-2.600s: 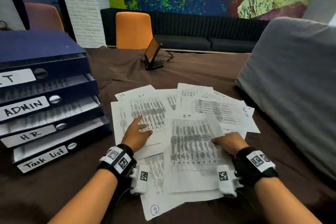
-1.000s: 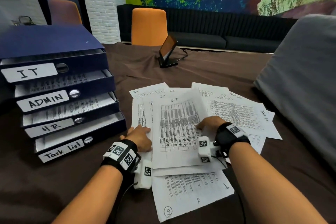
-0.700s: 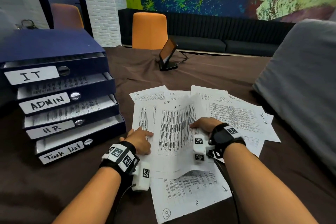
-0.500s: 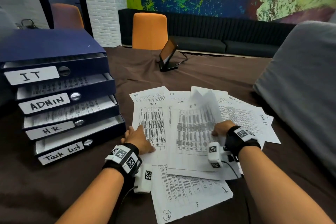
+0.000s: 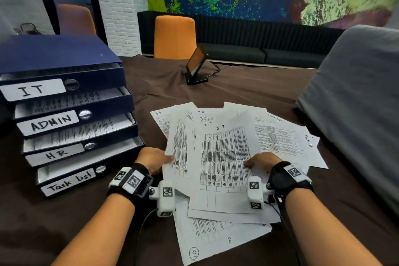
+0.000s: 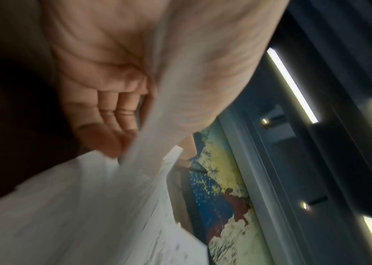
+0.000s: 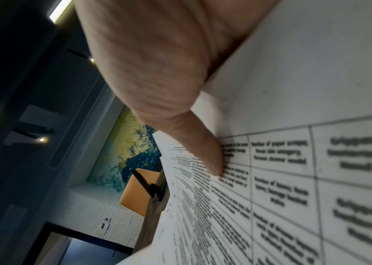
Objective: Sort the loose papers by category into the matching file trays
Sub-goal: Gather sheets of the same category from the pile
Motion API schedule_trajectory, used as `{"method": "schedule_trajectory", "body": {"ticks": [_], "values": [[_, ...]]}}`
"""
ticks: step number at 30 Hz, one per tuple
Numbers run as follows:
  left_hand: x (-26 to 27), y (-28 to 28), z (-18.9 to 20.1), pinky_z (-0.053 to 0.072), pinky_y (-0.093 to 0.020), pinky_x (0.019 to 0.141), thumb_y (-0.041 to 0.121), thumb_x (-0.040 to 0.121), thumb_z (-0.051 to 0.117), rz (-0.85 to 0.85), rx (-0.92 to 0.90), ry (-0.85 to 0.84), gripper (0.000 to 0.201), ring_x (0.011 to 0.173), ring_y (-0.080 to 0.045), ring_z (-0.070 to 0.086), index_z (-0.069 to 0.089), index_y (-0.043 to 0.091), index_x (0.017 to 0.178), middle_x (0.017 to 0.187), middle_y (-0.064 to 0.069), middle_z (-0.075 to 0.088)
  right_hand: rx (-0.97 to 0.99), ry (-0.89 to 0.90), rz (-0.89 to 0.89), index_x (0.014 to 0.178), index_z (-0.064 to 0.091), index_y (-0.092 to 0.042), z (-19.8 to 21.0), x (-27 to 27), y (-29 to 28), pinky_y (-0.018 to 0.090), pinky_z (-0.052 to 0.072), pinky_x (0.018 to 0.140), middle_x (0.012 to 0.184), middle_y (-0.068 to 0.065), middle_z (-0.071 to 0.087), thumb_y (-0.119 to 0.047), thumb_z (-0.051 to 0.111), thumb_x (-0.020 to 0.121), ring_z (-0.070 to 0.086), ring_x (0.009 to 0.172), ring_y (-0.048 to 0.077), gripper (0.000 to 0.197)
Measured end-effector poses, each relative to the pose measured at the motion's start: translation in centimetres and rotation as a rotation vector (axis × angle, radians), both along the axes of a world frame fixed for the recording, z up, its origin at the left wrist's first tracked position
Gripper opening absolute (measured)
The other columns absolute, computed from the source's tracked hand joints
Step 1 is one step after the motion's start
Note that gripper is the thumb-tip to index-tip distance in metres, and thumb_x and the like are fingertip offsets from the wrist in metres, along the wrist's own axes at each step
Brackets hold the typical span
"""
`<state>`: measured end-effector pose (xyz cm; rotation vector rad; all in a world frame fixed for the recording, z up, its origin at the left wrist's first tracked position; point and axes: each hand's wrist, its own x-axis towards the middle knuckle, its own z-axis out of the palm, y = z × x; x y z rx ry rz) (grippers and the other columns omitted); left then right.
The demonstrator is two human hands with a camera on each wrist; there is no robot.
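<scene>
At our far left the stack of file trays (image 5: 71,114) stands on the brown table (image 5: 248,93), labelled from the top IT, ADMIN, HR and Task list; the IT tray (image 5: 64,84) looks nearly pushed in under its lid, so we judge a floppy sheet could buckle at that narrow slot or slide into the open ADMIN tray (image 5: 73,106) just below

Our left hand (image 5: 154,158) pinches the left edge of one sheet (image 5: 179,149), thumb on top and fingers underneath in the wrist view. Beside it our right hand (image 5: 262,161) grips the IT sheet (image 5: 224,157), thumb pressed on the printed table, fingers hidden beneath. The two sheets overlap, so lifting them together could carry a mismatched page along; the left one's heading is hidden

Further right the loose papers (image 5: 280,140) lie fanned on the table, HR and Task list headings among them. A hasty pull could drag those underneath toward the table's near edge
</scene>
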<state>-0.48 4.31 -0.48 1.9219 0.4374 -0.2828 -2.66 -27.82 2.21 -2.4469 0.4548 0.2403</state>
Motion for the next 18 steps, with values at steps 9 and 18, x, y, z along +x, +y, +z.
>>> {"method": "schedule_trajectory", "body": {"ticks": [9,18], "values": [[-0.1,-1.5,-1.7,0.053,-0.048,0.098,0.031,0.082,0.082,-0.145,-0.179,0.094,0.045,0.103,-0.029,0.070,0.069,0.004,0.115,0.109,-0.011,0.074,0.317,0.129,0.066,0.123,0.064,-0.009,-1.2,-1.3,4.7,0.040,0.051,0.100,0.120,0.013,0.070,-0.030,0.072,0.083,0.066,0.111,0.031,0.046],[-2.4,-2.0,4.7,0.056,-0.040,0.093,-0.003,0.088,0.066,-0.162,-0.395,-0.294,0.019,0.099,-0.027,0.070,0.067,0.000,0.107,0.108,-0.017,0.072,0.916,-0.335,0.080,0.124,0.058,-0.013,2.5,-0.6,3.0,0.041,0.052,0.093,0.111,0.006,0.073,-0.017,0.086,0.069,0.069,0.103,0.023,0.062]]}}
